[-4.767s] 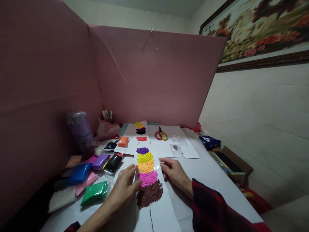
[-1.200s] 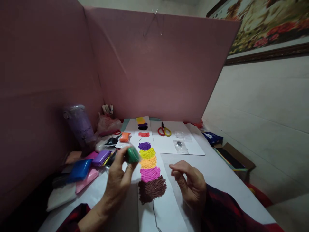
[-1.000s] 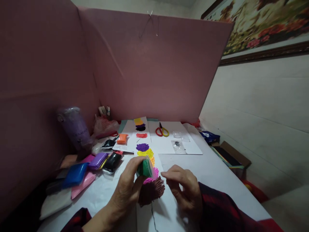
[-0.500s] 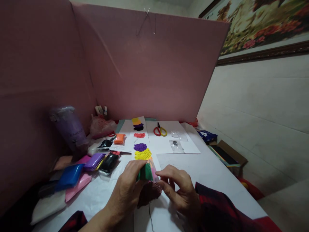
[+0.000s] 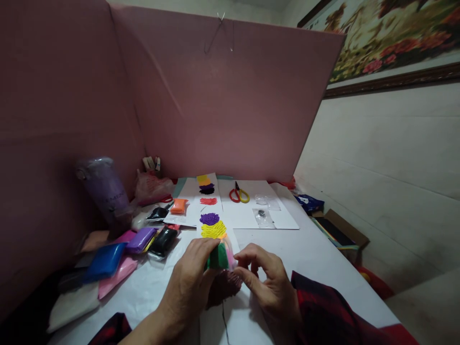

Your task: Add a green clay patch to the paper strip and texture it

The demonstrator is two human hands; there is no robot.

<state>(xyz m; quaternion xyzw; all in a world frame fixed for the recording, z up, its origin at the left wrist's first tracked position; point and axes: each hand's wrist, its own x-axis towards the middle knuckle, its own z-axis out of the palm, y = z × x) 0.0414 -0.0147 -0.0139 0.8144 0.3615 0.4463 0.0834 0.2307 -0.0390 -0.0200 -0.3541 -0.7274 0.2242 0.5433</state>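
Here the left hand [image 5: 190, 280] grips a green clay packet [image 5: 217, 257], thumb and curled fingers closed around its left side, holding it above the paper strip [image 5: 215, 225] of clay patches. Just right, the right hand [image 5: 268, 282] pinches the packet's clear wrapper edge [image 5: 232, 256] between thumb and forefinger, other fingers loosely bent.

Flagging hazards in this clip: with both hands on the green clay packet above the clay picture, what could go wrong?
1. The green clay packet, held by the left hand and right hand, hangs over the clay picture; a slip might dent its soft strokes.
2. The wrists might smear the brown patch beneath.
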